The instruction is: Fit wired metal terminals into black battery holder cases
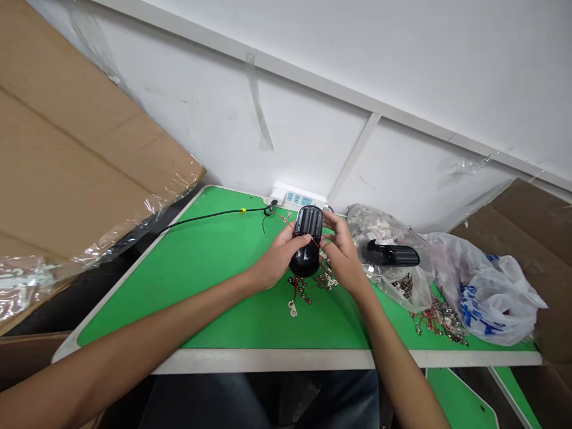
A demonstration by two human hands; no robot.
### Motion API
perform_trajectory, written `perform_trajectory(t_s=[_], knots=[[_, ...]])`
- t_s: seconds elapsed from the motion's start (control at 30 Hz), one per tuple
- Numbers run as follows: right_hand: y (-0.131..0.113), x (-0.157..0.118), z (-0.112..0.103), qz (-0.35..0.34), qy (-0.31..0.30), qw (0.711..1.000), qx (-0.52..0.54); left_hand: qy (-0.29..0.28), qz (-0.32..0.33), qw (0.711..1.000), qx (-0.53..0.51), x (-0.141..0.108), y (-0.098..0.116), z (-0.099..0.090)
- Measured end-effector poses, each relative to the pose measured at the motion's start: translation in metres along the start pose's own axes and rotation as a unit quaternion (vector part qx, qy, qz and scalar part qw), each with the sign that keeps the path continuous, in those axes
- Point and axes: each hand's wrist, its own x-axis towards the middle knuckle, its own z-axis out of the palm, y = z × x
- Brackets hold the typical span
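The black casing (305, 263) is held above the green table (218, 256), in front of the power strip (300, 198), with its ribbed, hollow end directed away from the body. The step in hand is judged to be the handling of a thin red wire (286, 220) at the casing, since the wire is seen across the hollow end and near the fingertips of the right hand (343, 255). For the next move, a steady casing and fine fingertip control of the wire appear to be called for; slack in the wire should be watched.

The casing is clamped at its left side by the left hand (274, 257), with the thumb laid over the front face and the fingers partly hidden. The right hand is placed at the opposite edge, with its fingers bent and its thumb near the forefinger. Whether the wire is pinched between them cannot be told. Loose metal contacts (329, 279) are scattered on the table below, and a second casing (402, 255) is placed on a clear bag (373, 219) at the right.
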Motion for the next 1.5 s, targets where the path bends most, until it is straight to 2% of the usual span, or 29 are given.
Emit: perform_trajectory(t_s=[0.17,0.3,0.57,0.83,1.17,1.5], knots=[[-0.004,-0.001,0.001,-0.008,-0.026,1.0,-0.006,-0.019,-0.011,1.0,-0.021,-0.003,0.002,0.005],[-0.004,-0.002,0.002,-0.015,-0.022,0.999,-0.021,-0.01,-0.01,1.0,-0.023,-0.003,0.001,0.004],[-0.015,0.001,-0.002,-0.088,0.073,0.987,-0.116,0.01,-0.005,0.999,-0.032,-0.002,0.0,0.001],[-0.016,0.003,-0.008,-0.13,0.041,0.979,-0.154,0.021,0.019,0.999,-0.029,-0.001,-0.001,0.002],[-0.011,0.005,-0.009,-0.169,0.047,0.967,-0.185,0.035,0.016,0.998,-0.047,-0.003,0.0,0.003],[-0.01,0.006,-0.007,-0.17,0.041,0.973,-0.148,0.038,0.036,0.999,-0.015,-0.004,0.0,0.0]])
